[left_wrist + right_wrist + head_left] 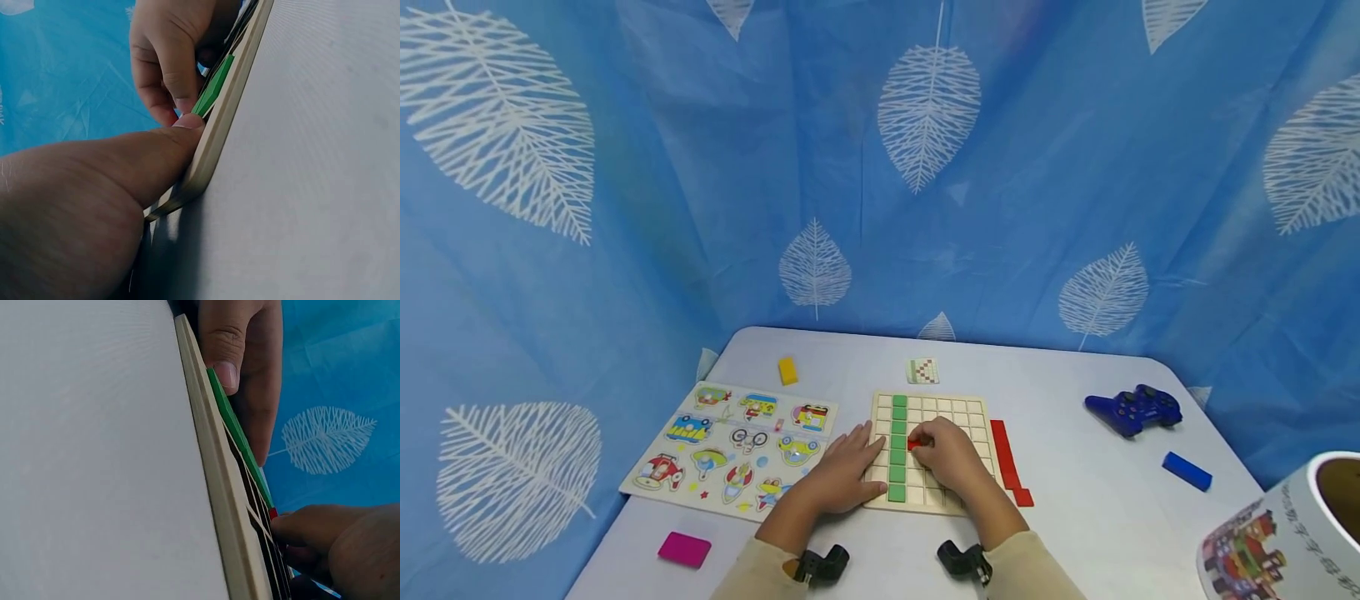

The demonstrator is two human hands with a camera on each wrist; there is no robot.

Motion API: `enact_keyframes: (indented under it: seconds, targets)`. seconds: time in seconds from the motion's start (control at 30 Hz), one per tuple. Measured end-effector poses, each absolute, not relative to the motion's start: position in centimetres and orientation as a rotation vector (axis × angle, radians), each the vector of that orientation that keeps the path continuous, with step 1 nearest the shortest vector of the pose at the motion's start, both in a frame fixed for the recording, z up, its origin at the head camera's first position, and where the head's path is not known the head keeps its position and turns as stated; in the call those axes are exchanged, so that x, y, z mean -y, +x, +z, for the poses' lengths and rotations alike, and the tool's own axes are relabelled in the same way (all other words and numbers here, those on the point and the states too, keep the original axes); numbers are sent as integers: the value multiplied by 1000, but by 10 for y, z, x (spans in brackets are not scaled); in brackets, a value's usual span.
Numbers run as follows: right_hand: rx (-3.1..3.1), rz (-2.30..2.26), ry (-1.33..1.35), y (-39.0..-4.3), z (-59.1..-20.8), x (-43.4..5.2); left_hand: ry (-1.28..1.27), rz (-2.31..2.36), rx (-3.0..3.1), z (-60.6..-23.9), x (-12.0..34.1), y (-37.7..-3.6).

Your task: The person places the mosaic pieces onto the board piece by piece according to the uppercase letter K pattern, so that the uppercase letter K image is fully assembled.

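Red tile [915, 445] pinched by right hand's fingers [934, 428], long axis hidden, at board [957, 407] beside green tiles [897, 457] lined front-to-back, left hand [842, 473] on board, fingers spread, lettering on cup [1288, 537] unreadable.

No legible text, dark characters [1313, 537] on white container [1285, 521], too small to read

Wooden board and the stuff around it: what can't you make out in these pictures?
- Head view: squares of the wooden board beneath the left hand and right hand, hidden by them.
- Head view: the red piece's full shape, partly covered by the right hand.
- Head view: the card's exact pattern, too small.
- Head view: the rest of the container, cut off by the picture's edge.
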State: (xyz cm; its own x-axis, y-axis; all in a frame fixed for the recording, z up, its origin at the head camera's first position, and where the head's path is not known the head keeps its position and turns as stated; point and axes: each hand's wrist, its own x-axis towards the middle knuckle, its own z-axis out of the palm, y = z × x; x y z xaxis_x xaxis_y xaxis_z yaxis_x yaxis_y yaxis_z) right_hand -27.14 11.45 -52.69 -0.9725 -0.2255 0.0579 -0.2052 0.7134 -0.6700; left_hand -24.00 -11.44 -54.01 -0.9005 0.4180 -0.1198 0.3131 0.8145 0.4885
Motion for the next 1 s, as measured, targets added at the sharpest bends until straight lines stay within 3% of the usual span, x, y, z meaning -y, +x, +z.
enact_keyframes:
  seconds: [0.4,0.67,1.0]
  targets:
    - [-2829,-1216,-277,-273,-524,-119,565,707,-2773,-536,115,-241]
    - [-2964,-1239,243,-263,-516,-192,561,703,-2763,-539,113,-236]
    - [-2952,-916,379,-248,-520,-255,558,710,-2769,-537,113,-236]
